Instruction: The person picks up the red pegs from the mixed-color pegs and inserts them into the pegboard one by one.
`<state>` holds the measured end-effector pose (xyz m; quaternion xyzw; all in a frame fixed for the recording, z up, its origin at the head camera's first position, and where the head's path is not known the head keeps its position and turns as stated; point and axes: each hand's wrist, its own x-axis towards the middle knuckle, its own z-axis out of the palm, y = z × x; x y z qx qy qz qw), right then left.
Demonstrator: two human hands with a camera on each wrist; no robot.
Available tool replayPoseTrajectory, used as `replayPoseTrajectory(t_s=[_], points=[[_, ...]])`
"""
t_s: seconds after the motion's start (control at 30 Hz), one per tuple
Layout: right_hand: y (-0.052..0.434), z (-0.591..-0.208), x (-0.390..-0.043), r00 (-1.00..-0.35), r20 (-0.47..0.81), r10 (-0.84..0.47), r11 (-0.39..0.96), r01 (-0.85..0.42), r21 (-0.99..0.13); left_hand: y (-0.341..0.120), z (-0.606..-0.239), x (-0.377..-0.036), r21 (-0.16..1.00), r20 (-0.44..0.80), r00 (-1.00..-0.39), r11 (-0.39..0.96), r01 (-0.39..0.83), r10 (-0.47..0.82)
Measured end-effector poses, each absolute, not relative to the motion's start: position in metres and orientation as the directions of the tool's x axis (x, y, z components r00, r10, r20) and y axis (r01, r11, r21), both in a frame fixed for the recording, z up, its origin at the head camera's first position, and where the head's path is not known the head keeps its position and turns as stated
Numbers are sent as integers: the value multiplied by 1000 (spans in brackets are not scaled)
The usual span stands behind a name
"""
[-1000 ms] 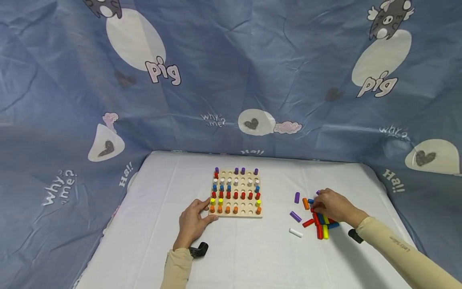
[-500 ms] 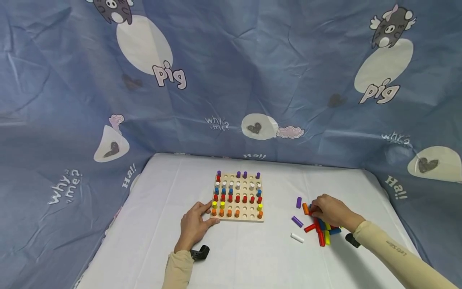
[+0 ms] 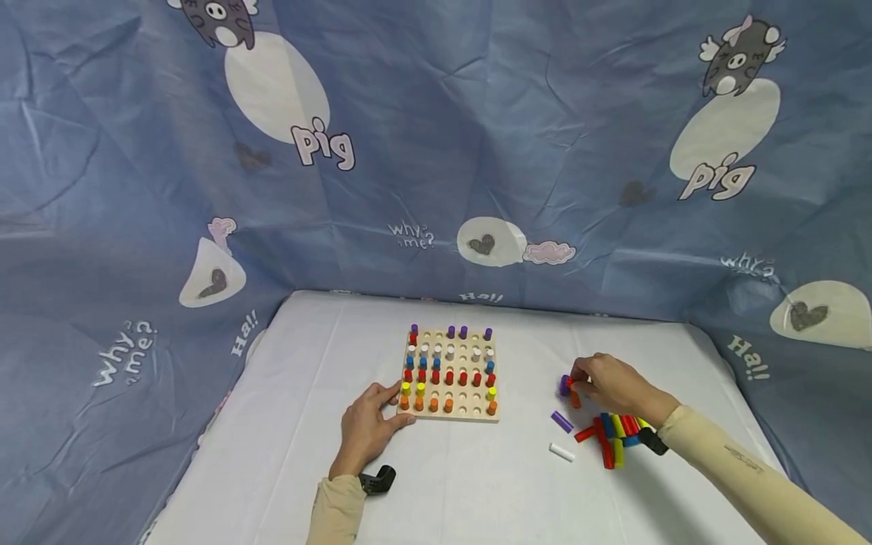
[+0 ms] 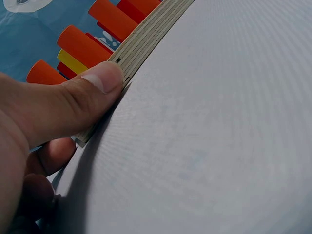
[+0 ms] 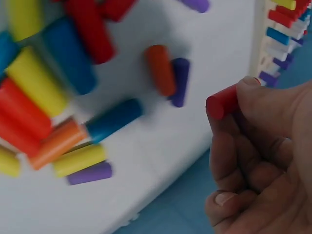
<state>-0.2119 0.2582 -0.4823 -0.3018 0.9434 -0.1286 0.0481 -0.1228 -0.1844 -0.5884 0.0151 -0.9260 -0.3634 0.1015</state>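
Beyond the coloured-peg pile (image 3: pixel 618 426), my right grip (image 3: pixel 616 384) has come clear, pinching one picked-out red cylinder (image 5: pixel 222 105); left grip (image 3: pixel 368 424) holds the wooden pegboard (image 3: pixel 469 402).

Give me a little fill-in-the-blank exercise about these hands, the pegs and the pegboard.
The right hand pinches a ____ peg.
The pegboard is touched by the person's ____ hand.
The near-edge pegs on the pegboard are ____.
The far-edge pegs on the pegboard are ____.

Missing words: red; left; orange; purple.
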Motion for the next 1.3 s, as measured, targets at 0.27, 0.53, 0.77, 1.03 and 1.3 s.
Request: replayPoseTrajectory(t_s=[0.27,0.53,0.77,1.03,1.3], points=[[228,-474,-224,-770,86,-632,734,-631,-252,-186,-589,-123,677,174,-979,734,41,-106],[202,-472,-237,-734,93,-673,697,-671,-255,-185,-590,-121,674,156,-982,739,26,-108],[170,-470,-247,-708,158,-688,663,-702,-260,-185,-590,-120,670,175,-979,742,38,-108],[133,-469,-261,-658,284,-698,604,-753,-261,-185,-593,-123,668,179,-978,743,41,-107],[97,-469,-272,-644,294,-706,585,-765,-271,-185,-593,-123,664,203,-974,746,59,-104]])
